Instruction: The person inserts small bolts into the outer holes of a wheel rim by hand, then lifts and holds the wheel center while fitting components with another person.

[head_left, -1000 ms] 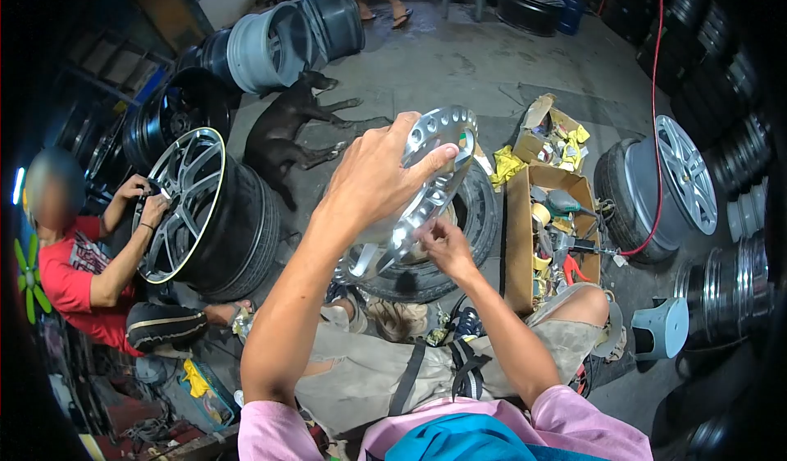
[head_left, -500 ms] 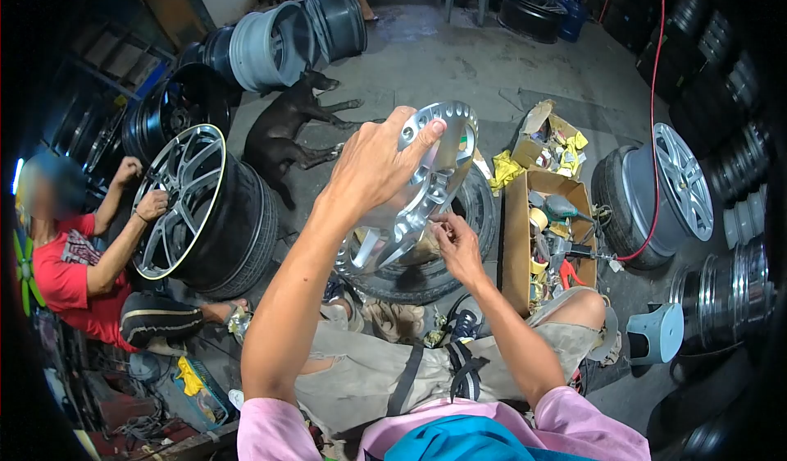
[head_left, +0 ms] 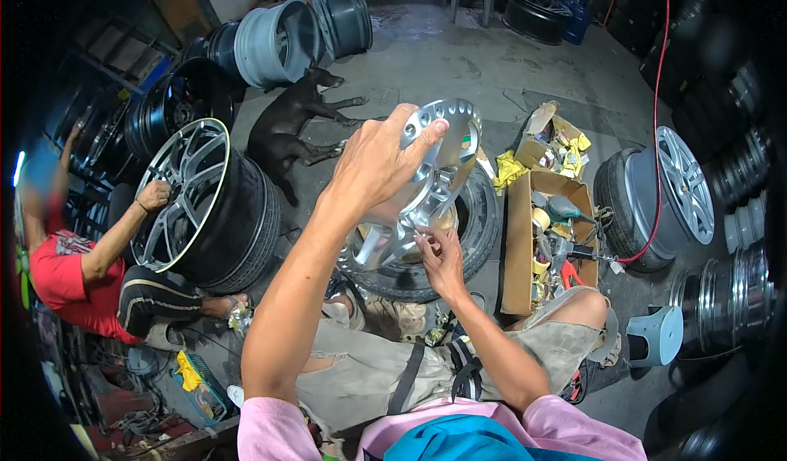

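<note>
My left hand (head_left: 373, 162) grips the upper rim of a shiny silver wheel face (head_left: 425, 208), its thumb lying over the holed edge. The wheel face is tilted above a black tyre (head_left: 485, 215) that lies flat on the floor in front of my legs. At the lower spokes, my right hand (head_left: 443, 260) has its fingertips pinched together close to the metal. Whatever small thing those fingers hold, if anything, I cannot make out.
To the right stands a cardboard box (head_left: 516, 256) of tools and tape. Beyond it are a tyred wheel (head_left: 635, 190), a red hose (head_left: 658, 75) and a blue stool (head_left: 668, 326). A dog (head_left: 283, 129) lies ahead. On the left a co-worker (head_left: 74, 272) handles another wheel (head_left: 176, 198).
My right hand has moved left and slightly down along the spokes. The wheel face has turned a little in my left hand. The co-worker's far arm has shifted left and upward.
</note>
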### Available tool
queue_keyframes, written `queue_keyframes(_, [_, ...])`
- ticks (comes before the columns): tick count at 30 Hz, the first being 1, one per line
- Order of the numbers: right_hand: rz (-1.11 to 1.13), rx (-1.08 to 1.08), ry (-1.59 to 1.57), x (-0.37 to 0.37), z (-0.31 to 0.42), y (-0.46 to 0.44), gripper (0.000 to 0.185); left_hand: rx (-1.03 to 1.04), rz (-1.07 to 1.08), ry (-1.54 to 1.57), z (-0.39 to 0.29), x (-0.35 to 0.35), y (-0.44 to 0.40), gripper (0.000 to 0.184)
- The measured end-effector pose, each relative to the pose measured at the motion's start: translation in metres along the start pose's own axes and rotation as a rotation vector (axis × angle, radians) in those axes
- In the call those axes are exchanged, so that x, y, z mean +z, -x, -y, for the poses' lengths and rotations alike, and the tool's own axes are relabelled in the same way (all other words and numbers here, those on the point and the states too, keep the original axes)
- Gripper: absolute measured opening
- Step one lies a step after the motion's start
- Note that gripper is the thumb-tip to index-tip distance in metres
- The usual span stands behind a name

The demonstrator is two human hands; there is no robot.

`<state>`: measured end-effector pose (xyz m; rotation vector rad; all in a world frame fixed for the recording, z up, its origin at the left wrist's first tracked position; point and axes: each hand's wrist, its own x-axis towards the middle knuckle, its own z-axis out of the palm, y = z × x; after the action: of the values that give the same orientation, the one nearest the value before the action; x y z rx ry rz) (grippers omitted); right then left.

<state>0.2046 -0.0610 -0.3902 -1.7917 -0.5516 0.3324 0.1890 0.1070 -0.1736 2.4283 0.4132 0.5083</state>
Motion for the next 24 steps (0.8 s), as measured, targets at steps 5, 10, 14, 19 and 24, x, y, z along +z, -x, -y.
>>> queue_keyframes(5, [-0.103,-0.134,0.056,0.008,-0.021,-0.008,0.024,0.021,-0.019,-0.005,-0.003,0.001,0.001,0.06])
queue_keyframes(10, [-0.07,-0.089,0.042,0.007,-0.025,-0.003,0.024,0.017,-0.014,-0.024,-0.001,0.002,-0.001,0.062])
queue_keyframes(14, [-0.152,-0.328,0.301,-0.015,-0.016,-0.027,0.026,-0.006,0.018,-0.013,-0.004,-0.002,-0.001,0.062])
queue_keyframes(19, [-0.13,-0.478,0.54,-0.049,-0.007,-0.067,0.039,-0.053,0.054,0.021,-0.008,-0.003,0.002,0.063])
queue_keyframes(24, [-0.207,-0.807,0.699,-0.067,0.005,-0.092,0.032,-0.009,0.038,0.059,-0.007,-0.003,0.002,0.064])
